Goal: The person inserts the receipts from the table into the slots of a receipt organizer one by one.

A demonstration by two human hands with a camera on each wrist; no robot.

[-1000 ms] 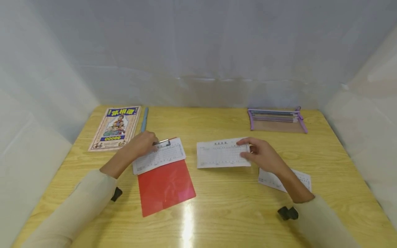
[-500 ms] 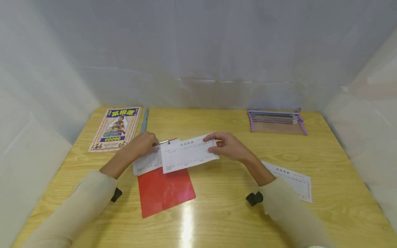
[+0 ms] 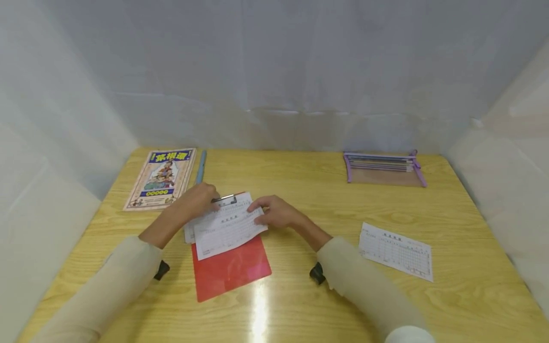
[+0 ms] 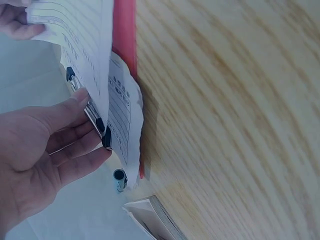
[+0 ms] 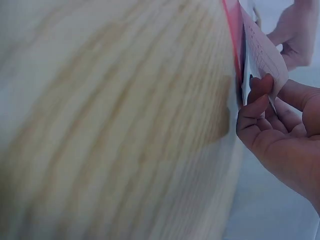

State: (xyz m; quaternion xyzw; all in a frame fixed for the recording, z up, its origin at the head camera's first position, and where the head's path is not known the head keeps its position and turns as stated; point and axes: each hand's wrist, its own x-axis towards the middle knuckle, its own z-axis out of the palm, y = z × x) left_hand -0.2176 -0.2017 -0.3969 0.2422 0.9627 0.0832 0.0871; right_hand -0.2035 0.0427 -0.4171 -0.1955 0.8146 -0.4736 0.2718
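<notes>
On the wooden table lies a red clipboard (image 3: 236, 276) with a metal clip (image 3: 228, 198) along its top. My left hand (image 3: 195, 202) grips the clip, its thumb pressing the metal bar in the left wrist view. Under the clip sits a printed paper sheet (image 4: 122, 95). My right hand (image 3: 279, 212) pinches the right edge of another printed form (image 3: 227, 236), which lies tilted over the clipboard and covers much of that sheet. In the right wrist view, the form (image 5: 265, 57) bends between thumb and fingers. Whether its top edge is beneath the clip, I cannot tell.
A third printed form (image 3: 396, 252) lies on the table at the right. An illustrated book (image 3: 162, 178) and a blue pen (image 3: 201, 166) are at the back left. At the back right is a purple-trimmed pencil pouch (image 3: 383, 168). Pale sheeting encloses the table.
My right hand has carried its form leftwards from beside the clipboard to over it, uncovering the loose form at the right. My left hand has stayed at the clip.
</notes>
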